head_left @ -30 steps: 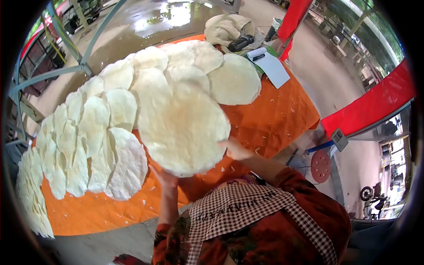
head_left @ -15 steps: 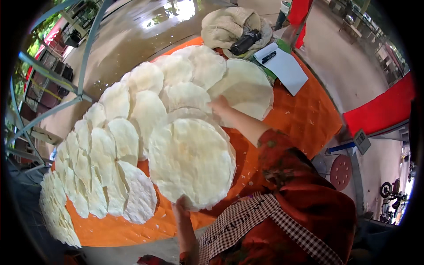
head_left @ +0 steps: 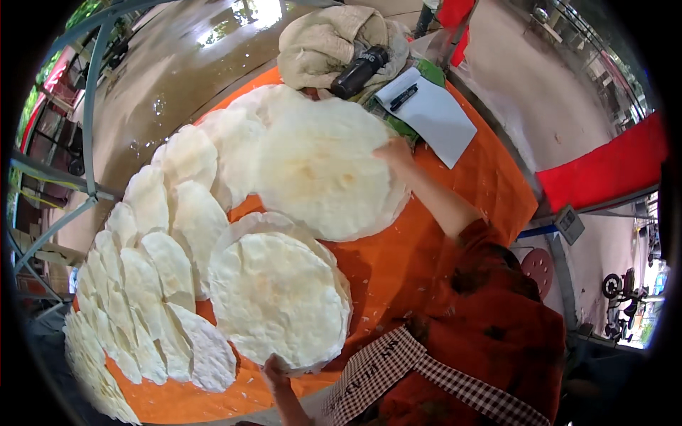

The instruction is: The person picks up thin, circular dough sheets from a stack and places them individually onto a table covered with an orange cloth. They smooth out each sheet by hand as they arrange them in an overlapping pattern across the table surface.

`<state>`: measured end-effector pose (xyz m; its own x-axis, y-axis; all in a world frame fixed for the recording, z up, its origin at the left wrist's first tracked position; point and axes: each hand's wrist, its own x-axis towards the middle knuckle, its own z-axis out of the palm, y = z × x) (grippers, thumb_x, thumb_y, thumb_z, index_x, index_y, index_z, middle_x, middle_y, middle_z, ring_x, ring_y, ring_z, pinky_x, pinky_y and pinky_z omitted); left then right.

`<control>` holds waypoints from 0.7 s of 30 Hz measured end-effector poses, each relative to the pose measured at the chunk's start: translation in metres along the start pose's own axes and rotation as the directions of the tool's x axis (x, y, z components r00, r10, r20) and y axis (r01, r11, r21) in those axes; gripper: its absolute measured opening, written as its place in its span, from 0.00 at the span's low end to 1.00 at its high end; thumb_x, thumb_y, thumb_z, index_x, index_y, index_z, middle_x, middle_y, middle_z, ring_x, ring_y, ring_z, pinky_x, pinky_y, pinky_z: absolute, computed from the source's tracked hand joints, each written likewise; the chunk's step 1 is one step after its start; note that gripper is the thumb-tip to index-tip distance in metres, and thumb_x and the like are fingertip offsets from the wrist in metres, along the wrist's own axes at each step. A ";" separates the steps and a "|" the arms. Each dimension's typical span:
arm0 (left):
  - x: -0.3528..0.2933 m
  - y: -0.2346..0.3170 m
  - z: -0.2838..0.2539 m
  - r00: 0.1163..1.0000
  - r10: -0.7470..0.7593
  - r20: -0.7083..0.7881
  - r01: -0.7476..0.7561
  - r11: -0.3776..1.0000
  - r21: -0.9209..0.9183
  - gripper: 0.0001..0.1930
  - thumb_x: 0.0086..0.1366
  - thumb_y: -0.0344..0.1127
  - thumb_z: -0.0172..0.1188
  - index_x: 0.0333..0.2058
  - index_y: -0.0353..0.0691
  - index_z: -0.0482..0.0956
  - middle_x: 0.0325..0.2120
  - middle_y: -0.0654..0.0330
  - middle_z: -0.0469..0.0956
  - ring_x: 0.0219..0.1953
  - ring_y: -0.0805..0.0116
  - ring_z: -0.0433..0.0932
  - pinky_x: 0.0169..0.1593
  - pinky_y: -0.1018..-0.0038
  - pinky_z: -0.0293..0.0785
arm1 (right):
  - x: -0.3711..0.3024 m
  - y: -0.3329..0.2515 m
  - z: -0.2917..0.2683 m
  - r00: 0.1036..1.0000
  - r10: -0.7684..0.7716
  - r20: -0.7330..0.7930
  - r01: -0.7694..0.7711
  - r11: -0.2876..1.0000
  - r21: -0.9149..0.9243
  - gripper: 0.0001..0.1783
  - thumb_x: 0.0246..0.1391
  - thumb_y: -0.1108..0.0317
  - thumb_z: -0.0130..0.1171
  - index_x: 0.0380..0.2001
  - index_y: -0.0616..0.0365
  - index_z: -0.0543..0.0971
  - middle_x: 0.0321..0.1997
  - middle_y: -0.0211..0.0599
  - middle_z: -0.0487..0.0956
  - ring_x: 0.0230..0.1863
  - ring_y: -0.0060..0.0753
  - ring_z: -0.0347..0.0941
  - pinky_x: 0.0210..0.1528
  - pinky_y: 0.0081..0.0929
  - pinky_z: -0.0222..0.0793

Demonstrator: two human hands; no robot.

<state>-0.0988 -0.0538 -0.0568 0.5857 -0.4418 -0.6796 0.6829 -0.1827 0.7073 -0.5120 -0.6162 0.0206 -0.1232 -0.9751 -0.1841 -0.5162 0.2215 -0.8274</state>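
Observation:
My right hand (head_left: 394,151) pinches the right edge of a wide, thin, pale round flatbread (head_left: 323,163) with faint brown marks. It lies over other rounds at the far side of the table. My left hand (head_left: 275,368) grips the near edge of a stack of round flatbreads (head_left: 280,295). The stack's top round is wrinkled and whitish, with lower edges showing behind it. To the left, many overlapping flatbreads (head_left: 167,266) fan across the orange cloth (head_left: 376,277).
At the far end lie a crumpled cream cloth (head_left: 323,46), a black bottle (head_left: 359,71), and a white notepad (head_left: 440,124) with a black pen (head_left: 403,96). Metal frame bars (head_left: 89,106) stand at the left. A red cloth panel (head_left: 597,160) hangs at the right.
My right hand has moved right, drawing the wide flatbread out over the far right rounds. My left hand stays on the stack's near edge. The view has shifted slightly.

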 end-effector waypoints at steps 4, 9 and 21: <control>-0.006 0.001 0.000 1.000 0.010 -0.026 -0.011 0.999 -0.033 0.13 0.48 0.26 0.55 0.37 0.35 0.75 0.27 0.63 0.73 0.31 0.67 0.74 0.37 0.71 0.72 | 0.014 0.001 -0.009 0.975 -0.147 -0.166 0.069 0.912 -0.405 0.17 0.31 0.61 0.67 0.25 0.61 0.79 0.27 0.40 0.81 0.29 0.43 0.77 0.30 0.39 0.70; -0.007 0.005 0.001 0.999 0.035 -0.002 -0.035 0.997 -0.072 0.20 0.48 0.23 0.54 0.43 0.35 0.73 0.31 0.62 0.75 0.33 0.67 0.75 0.38 0.72 0.73 | 0.040 -0.035 -0.005 0.919 -0.318 -0.232 0.166 0.847 -0.505 0.25 0.28 0.55 0.70 0.30 0.62 0.80 0.31 0.48 0.81 0.36 0.50 0.78 0.36 0.36 0.72; -0.031 0.017 0.026 0.994 0.046 0.097 -0.037 0.994 -0.101 0.22 0.49 0.21 0.54 0.47 0.29 0.72 0.39 0.54 0.78 0.39 0.60 0.79 0.45 0.68 0.76 | -0.068 -0.260 -0.057 0.708 -0.283 0.647 0.449 0.888 -0.102 0.24 0.44 0.69 0.60 0.47 0.66 0.74 0.40 0.38 0.79 0.41 0.29 0.76 0.45 0.27 0.71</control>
<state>-0.1164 -0.0662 -0.0182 0.5717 -0.5328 -0.6239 0.7015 -0.0768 0.7085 -0.4182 -0.6067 0.2783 0.6077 -0.7572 -0.2396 -0.6004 -0.2404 -0.7627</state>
